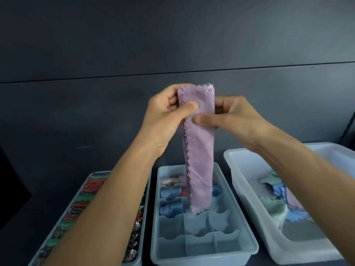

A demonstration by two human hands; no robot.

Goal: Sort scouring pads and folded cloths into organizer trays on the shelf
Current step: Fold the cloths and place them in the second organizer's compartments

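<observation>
Holding a folded lilac cloth [198,150] upright above the divided tray [249,244], left hand [169,116] and right hand [234,120] fingers clamped on its top.

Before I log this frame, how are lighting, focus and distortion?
Head view: dim, even light on a dark wall, no glare; hands and the lilac cloth are sharp enough to show its ribbing; wide-angle lens splays the forearms and tilts the white bin at the edge; the scouring pads look soft.
</observation>
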